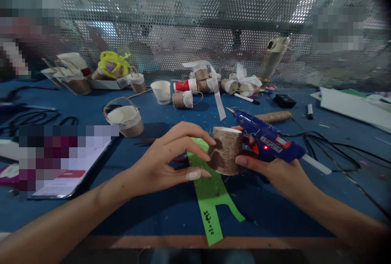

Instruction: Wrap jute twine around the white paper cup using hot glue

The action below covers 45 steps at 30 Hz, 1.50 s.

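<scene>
A paper cup wrapped in brown twine (226,151) is upright in front of me, its white rim facing up. My right hand (259,165) grips it by the right side, thumb in front. The same hand also holds a blue hot glue gun (270,136), its red light lit, nozzle pointing up and left behind the cup. My left hand (177,156) curves around the cup's left side with fingers and thumb apart. Whether its fingertips touch the twine is hard to tell. Below lies a green paper strip (210,190) with black writing.
Left of my hands stands a lace-trimmed cup basket (126,121). A white paper cup (161,92), a red cup (185,86) and several twine-wrapped cups are behind. A twine roll (273,117) lies beyond the glue gun. Black cables (330,150) cross the right; a tablet (76,170) lies left.
</scene>
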Each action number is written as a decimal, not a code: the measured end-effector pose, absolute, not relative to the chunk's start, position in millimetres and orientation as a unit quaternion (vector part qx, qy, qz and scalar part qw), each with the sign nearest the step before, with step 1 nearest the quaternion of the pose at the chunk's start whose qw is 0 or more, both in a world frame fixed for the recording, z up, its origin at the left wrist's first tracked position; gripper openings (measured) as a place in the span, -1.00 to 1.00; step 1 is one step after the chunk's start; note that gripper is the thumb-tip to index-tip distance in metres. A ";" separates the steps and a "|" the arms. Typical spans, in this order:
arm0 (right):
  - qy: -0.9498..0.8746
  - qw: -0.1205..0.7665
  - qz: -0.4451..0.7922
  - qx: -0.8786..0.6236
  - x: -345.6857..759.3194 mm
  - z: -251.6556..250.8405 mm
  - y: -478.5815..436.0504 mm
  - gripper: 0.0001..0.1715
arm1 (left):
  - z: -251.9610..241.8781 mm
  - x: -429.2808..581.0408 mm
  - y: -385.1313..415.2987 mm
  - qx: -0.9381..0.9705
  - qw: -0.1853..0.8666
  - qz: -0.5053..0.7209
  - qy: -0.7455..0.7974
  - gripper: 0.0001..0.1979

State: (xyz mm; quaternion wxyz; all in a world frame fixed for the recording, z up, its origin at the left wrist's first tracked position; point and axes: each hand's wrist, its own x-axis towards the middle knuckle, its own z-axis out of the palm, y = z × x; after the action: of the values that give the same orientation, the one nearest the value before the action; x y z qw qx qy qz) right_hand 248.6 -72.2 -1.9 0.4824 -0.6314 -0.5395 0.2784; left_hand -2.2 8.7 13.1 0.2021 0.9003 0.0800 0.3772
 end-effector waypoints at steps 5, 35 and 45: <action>-0.525 0.467 0.310 -0.640 245.7 -1.9 -72.9 -0.58 | 4.4 2.0 4.7 0.907 0.189 0.340 0.161 -0.26; -0.546 0.512 0.386 -0.538 256.9 -5.6 -69.3 -0.72 | 4.2 -8.1 14.4 0.877 0.264 0.357 0.183 -0.15; -0.546 0.509 0.383 -0.544 253.3 -3.5 -67.9 -0.74 | 5.4 -7.4 16.2 0.869 0.268 0.376 0.175 -0.19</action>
State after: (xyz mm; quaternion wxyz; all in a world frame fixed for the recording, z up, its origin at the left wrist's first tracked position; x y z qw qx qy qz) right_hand 253.3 -67.9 -3.5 0.5094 -0.5438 -0.5459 0.3832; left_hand -7.4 16.2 5.4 0.2684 0.8694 0.1752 0.3761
